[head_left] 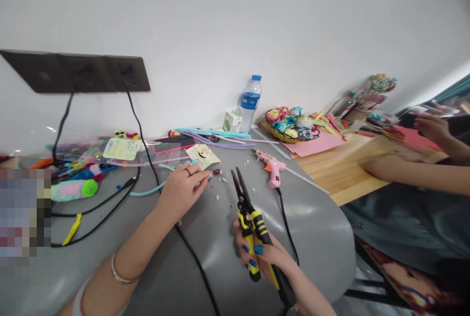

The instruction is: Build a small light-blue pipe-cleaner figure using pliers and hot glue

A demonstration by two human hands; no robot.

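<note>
My right hand (259,250) is wrapped round the yellow and black handles of a pair of long-nosed pliers (244,198), whose narrow jaws point away from me and stand slightly apart. On the grey tabletop, my left hand (187,183) rests palm down with its fingers bent and close together. Whatever lies under its fingertips is hidden. Just beyond it is a small printed card (203,157); a brown bit (218,172) and pale scraps lie by the fingertips. A light blue fuzzy stem (147,192) curves towards the left wrist. Right of the pliers lies a pink glue gun (272,169).
Black cables cross the grey table (312,223). Fuzzy stems (227,134), a water bottle (250,103) and a small box (232,121) stand along the wall. Colourful craft items (75,187) crowd the left; a flower basket (292,127) sits right, near another person's arm (414,174).
</note>
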